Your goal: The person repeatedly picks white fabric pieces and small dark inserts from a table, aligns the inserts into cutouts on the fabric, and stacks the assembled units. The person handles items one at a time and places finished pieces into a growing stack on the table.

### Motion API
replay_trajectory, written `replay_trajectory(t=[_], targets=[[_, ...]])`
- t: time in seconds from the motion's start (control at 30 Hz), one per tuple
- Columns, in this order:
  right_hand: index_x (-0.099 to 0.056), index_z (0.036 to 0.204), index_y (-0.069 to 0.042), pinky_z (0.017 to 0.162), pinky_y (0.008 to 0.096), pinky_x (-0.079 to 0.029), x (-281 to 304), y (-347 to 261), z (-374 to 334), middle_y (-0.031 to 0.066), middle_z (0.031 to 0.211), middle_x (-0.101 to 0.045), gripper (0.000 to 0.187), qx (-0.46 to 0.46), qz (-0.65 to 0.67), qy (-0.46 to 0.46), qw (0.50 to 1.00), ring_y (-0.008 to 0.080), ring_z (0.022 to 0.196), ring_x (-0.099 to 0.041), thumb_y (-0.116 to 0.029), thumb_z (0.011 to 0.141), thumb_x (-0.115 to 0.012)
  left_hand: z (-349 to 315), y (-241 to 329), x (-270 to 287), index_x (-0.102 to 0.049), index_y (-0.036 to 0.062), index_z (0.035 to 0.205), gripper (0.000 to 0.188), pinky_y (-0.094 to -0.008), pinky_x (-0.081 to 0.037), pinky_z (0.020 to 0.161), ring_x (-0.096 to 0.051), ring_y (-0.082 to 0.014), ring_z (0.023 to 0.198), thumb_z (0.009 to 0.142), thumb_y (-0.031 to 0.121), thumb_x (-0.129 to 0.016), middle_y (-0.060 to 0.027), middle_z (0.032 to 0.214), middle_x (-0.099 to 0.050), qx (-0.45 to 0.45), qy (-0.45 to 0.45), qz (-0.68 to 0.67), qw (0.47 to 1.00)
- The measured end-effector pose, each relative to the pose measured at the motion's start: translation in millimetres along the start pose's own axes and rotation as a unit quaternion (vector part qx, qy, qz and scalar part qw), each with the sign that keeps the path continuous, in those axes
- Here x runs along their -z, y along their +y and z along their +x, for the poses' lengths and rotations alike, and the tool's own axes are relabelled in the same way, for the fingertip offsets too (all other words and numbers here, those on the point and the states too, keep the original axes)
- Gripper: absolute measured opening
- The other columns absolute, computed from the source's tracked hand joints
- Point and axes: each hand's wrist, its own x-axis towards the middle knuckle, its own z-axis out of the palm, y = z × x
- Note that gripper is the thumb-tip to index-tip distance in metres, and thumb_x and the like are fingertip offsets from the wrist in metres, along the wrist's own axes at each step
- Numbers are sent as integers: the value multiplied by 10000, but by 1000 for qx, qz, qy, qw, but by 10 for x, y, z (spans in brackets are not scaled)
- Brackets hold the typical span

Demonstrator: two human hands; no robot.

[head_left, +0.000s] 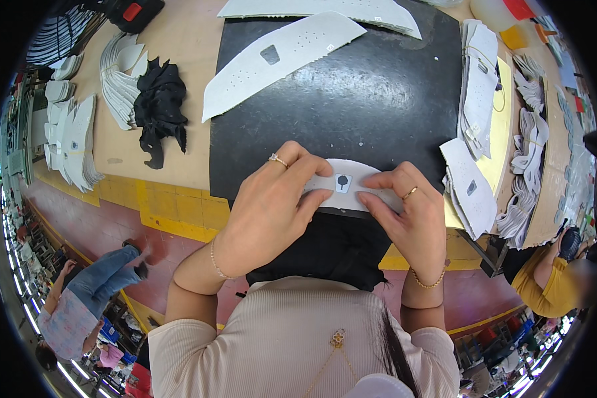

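A white cut panel (345, 166) with a curved top edge is held at the near edge of the black work mat (351, 126). In its middle sits a small patch (342, 184) with a dark tree shape. My left hand (272, 192) pinches the panel between thumb and fingers just left of the patch. On the other side, my right hand (411, 209) pinches it the same way. Farther up the mat lies a long white perforated panel (282, 63) with a grey window-shaped patch, and another white panel (325, 8) partly behind it.
Stacked white pieces (479, 86) stand along the mat's right side, with a patched stack (471, 189) nearer me. Bundled strips (529, 152) lie farther right. On the left are a crumpled black cloth (160, 99), a fanned bundle (118, 79) and stacked panels (76, 146). People are nearby.
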Motion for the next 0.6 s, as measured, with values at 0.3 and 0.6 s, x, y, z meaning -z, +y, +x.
replay_trajectory(t=[0.3, 0.6], targets=[[-721, 997, -43, 613, 368, -496, -12, 6, -3, 101, 839, -572, 156, 6, -11, -3, 1000, 275, 657, -605, -60, 853, -779, 4, 11, -5, -657, 41, 1115, 215, -409, -541, 741, -660, -326, 856, 910, 80, -712, -115, 1015, -576, -15, -4, 21, 1000], [-748, 1084, -66, 641, 371, -498, -17, -18, -13, 100, 833, -537, 222, 25, -39, -21, 999, 265, 679, -599, -28, 866, -750, -81, 23, -66, -693, 67, 1096, 247, -422, -531, 834, -646, -287, 1003, 852, 88, -724, -105, 1127, -596, -91, 37, 158, 983]])
